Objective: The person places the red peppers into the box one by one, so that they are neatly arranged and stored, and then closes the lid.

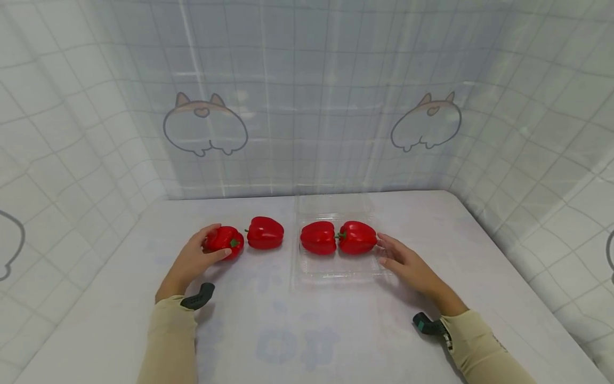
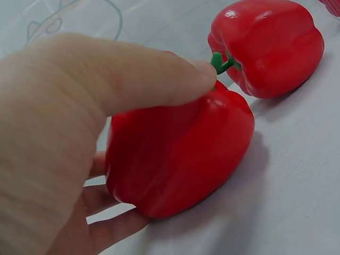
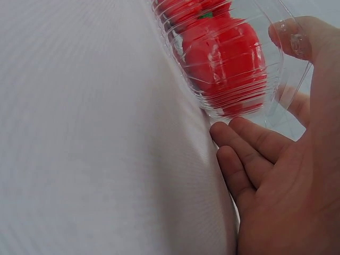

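My left hand (image 1: 192, 264) grips a red bell pepper (image 2: 180, 154) on the left of the table, thumb over its top near the stem and fingers around its far side. Just right of it lies another red bell pepper (image 1: 265, 233), its green stem pointing left. A clear plastic clamshell container (image 1: 336, 275) holds two more peppers, a left one (image 1: 318, 238) and a right one (image 1: 357, 238), stems facing each other. My right hand (image 1: 414, 272) holds the container's right rim, with the thumb at the flange and the other fingers low along the outer wall.
The container's clear lid (image 1: 336, 204) is folded back toward the rear wall. A white cloth covers the table (image 1: 268, 309). Grid-patterned curtains (image 1: 307, 106) with cartoon outlines enclose the back and both sides.
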A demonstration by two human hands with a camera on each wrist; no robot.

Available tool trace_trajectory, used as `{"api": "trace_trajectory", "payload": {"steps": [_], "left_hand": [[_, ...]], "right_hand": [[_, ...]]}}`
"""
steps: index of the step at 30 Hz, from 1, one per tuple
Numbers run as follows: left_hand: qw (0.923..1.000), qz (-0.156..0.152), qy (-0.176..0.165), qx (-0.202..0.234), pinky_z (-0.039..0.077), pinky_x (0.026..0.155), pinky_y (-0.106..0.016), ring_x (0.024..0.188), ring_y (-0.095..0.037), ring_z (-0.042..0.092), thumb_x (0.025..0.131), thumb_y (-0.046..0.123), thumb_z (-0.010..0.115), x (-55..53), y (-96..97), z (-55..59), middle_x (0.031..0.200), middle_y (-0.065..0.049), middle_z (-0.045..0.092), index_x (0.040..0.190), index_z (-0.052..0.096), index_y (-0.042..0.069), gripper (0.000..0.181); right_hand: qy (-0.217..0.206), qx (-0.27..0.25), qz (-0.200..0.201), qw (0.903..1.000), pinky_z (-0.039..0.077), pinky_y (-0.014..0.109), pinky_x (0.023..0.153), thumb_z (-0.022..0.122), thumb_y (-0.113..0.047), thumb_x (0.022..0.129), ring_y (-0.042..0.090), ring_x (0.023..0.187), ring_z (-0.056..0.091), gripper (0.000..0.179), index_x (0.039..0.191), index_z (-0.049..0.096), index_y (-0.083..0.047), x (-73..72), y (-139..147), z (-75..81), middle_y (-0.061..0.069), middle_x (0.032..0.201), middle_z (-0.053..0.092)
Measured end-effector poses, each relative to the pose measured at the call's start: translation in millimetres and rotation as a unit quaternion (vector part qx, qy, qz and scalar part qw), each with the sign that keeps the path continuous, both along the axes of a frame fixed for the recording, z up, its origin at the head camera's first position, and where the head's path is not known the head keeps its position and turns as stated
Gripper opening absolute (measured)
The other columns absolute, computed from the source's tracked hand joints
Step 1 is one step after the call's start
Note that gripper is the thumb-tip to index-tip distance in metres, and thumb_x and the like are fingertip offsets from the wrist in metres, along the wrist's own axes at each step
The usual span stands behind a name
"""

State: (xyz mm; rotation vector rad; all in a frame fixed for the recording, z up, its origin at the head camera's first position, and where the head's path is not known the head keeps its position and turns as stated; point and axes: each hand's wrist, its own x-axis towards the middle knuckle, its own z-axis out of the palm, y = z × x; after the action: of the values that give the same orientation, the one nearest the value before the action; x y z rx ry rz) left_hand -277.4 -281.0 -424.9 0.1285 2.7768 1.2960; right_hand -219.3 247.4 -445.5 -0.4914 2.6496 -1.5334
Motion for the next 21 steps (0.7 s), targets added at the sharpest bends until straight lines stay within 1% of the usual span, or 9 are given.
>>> {"api": "trace_trajectory", "payload": {"steps": [4,8,11,14,21], "left_hand": [[0.9996,0.025,0.006,0.007,0.052,0.091,-0.059,0.136,-0.047,0.031,0.083,0.047,0.080,1.7,-2.2,0.9,0.154,-0.022,0.031,0.159,0.024,0.021,0.098],[0.9985,0.045,0.018,0.025,0.050,0.093,-0.061,0.139,-0.048,0.027,0.082,0.051,0.079,1.8,-5.1,1.1,0.157,-0.023,0.027,0.160,0.021,0.020,0.102],[0.9977,0.053,0.028,0.030,0.050,0.092,-0.061,0.139,-0.049,0.027,0.082,0.051,0.079,0.4,-6.0,0.8,0.157,-0.024,0.025,0.161,0.018,0.019,0.104],[0.9972,0.059,0.036,0.027,0.052,0.090,-0.061,0.138,-0.050,0.028,0.081,0.051,0.080,-1.1,-5.5,0.6,0.155,-0.026,0.025,0.161,0.016,0.019,0.107],[0.9969,0.063,0.041,0.021,0.052,0.089,-0.060,0.138,-0.049,0.028,0.081,0.051,0.080,-1.4,-2.4,1.1,0.153,-0.025,0.028,0.161,0.019,0.019,0.105]], "right_hand": [[0.007,0.008,0.003,0.9999,0.043,0.053,0.104,0.062,-0.025,0.100,0.036,0.141,0.041,0.065,0.158,0.032,-0.020,-1.1,0.3,0.2,0.012,0.156,0.040],[0.007,0.011,0.004,0.9999,0.043,0.054,0.104,0.062,-0.025,0.100,0.036,0.140,0.042,0.065,0.158,0.032,-0.019,-1.3,0.0,0.7,0.013,0.156,0.040],[0.006,0.016,0.000,0.9999,0.043,0.054,0.104,0.062,-0.026,0.100,0.036,0.140,0.042,0.065,0.158,0.032,-0.020,-0.5,-0.6,1.3,0.013,0.155,0.041],[0.005,0.017,-0.001,0.9999,0.043,0.055,0.104,0.061,-0.026,0.100,0.037,0.140,0.042,0.065,0.158,0.031,-0.020,0.3,-1.0,1.8,0.013,0.154,0.042],[0.006,0.015,0.001,0.9999,0.043,0.055,0.104,0.061,-0.025,0.100,0.038,0.140,0.041,0.066,0.158,0.030,-0.019,1.2,-1.3,2.5,0.014,0.154,0.043]]}}
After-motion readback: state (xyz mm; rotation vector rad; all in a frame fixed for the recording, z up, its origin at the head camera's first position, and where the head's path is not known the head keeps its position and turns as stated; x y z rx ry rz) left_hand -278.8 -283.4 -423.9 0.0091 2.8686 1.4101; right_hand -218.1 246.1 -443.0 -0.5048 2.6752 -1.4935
